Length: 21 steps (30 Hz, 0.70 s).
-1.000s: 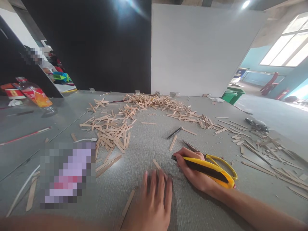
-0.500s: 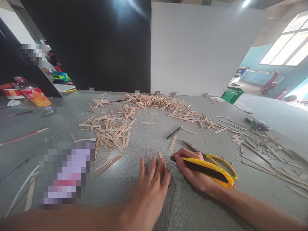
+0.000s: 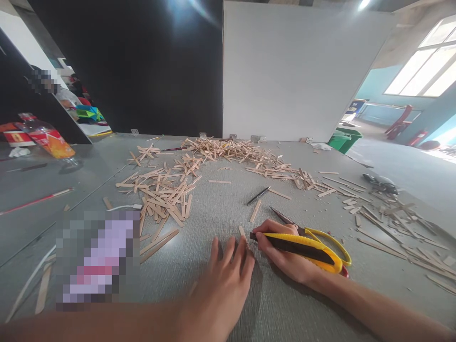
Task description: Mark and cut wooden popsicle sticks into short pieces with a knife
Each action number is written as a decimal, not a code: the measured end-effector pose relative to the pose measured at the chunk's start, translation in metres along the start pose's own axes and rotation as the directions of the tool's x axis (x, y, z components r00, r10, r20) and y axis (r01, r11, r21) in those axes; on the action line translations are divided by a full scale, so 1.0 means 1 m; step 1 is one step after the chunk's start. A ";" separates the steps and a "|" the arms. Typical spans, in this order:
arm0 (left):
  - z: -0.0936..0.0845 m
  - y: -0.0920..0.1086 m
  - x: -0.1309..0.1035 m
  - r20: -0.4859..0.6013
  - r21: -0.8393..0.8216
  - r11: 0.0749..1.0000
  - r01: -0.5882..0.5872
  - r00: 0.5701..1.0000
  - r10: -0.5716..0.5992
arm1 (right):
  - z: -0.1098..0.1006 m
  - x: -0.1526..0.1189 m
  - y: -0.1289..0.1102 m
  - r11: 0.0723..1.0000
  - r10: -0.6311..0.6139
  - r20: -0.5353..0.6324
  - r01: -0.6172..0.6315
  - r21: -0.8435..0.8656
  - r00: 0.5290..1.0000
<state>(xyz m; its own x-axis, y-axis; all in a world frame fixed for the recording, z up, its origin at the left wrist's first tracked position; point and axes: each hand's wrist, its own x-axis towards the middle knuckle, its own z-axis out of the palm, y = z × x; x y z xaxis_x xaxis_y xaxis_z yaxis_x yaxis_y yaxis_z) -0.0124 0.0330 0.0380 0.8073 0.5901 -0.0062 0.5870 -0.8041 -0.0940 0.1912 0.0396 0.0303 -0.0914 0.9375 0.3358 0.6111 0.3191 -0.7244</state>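
Observation:
Under the fingertips of my left hand (image 3: 226,278) is a small wooden craft stick (image 3: 242,231), its far end showing past the fingers. That hand pins it to the table with the fingers bent and slightly apart. My right hand (image 3: 281,254) is closed around a yellow and black utility knife (image 3: 306,250), its tip close to the stick and pointing left. Whether the blade touches the wood I cannot tell. A pair of scissors with yellow handles (image 3: 329,241) lies beside and partly behind my right hand. Farther forward are a black pen (image 3: 258,195) and another stick (image 3: 255,211).
Piles of craft sticks (image 3: 167,199) spread across the table's left and back, with cut strips (image 3: 399,223) at the right. A blurred purple item (image 3: 103,256) lies left. Behind stand a drink bottle (image 3: 52,137), a black panel (image 3: 142,71) and a white panel (image 3: 295,71).
My left hand has shifted slightly toward me and to the right. The knife tip in my right hand has moved a little to the left.

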 end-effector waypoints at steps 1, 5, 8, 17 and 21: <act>0.000 0.000 0.000 0.008 -0.002 1.000 -0.003 1.000 0.003 | 0.000 0.000 0.000 1.000 0.002 0.000 -0.002 -0.003 1.000; -0.003 -0.004 0.004 0.077 -0.077 0.996 -0.042 0.996 0.048 | 0.000 0.000 0.002 1.000 0.007 0.008 -0.007 -0.003 1.000; -0.004 -0.007 0.007 0.073 -0.124 0.991 -0.055 0.995 0.064 | 0.000 -0.001 0.002 0.999 0.022 0.030 -0.021 -0.028 0.999; 0.000 -0.002 0.001 -0.111 -0.026 1.000 0.006 0.994 -0.009 | -0.004 0.002 -0.005 1.000 0.009 0.044 -0.008 -0.023 0.999; -0.004 -0.002 0.003 -0.049 -0.016 1.000 -0.008 0.999 0.007 | -0.003 0.001 -0.002 1.000 -0.005 0.036 0.006 -0.019 0.999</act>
<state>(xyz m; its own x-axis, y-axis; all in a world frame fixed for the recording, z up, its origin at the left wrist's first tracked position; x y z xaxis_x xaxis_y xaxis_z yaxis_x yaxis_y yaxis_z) -0.0109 0.0363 0.0426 0.8135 0.5800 0.0422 0.5814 -0.8099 -0.0776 0.1924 0.0396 0.0343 -0.1229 0.9401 0.3179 0.6250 0.3222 -0.7110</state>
